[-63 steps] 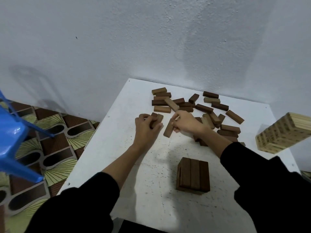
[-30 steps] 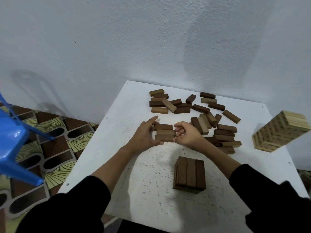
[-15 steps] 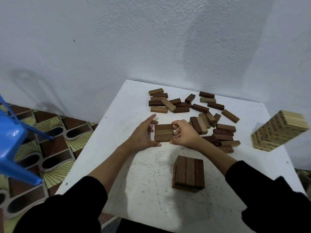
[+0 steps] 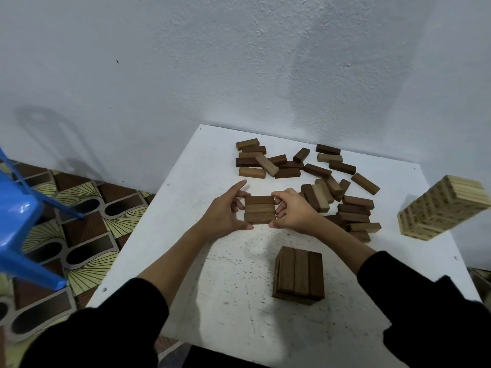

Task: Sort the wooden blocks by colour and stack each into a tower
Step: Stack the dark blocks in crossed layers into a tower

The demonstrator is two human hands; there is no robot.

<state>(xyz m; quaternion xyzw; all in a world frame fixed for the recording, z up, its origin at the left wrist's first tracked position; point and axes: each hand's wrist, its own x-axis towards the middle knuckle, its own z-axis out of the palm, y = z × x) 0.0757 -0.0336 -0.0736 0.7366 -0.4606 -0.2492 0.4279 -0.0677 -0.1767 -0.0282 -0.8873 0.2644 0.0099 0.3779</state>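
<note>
Three dark brown blocks (image 4: 259,210) lie side by side as a flat square near the middle of the white table (image 4: 186,248). My left hand (image 4: 223,213) holds the row's left ends between thumb and fingers. My right hand (image 4: 293,212) pinches its right ends the same way. A short dark brown tower (image 4: 299,274) stands nearer to me, to the right. Several loose dark and mid-brown blocks (image 4: 318,179) are scattered behind and right of my hands. A tall pale wood tower (image 4: 443,211) stands at the table's right edge.
A blue plastic chair (image 4: 18,221) stands off the table's left side over a patterned floor (image 4: 87,229). The white wall runs close behind the table's far edge. The table's near edge lies just in front of my sleeves.
My hands gathered three dark blocks from the pile and squared them into a flat row. Over the last half second the hands barely moved, only tightening on the row's ends.
</note>
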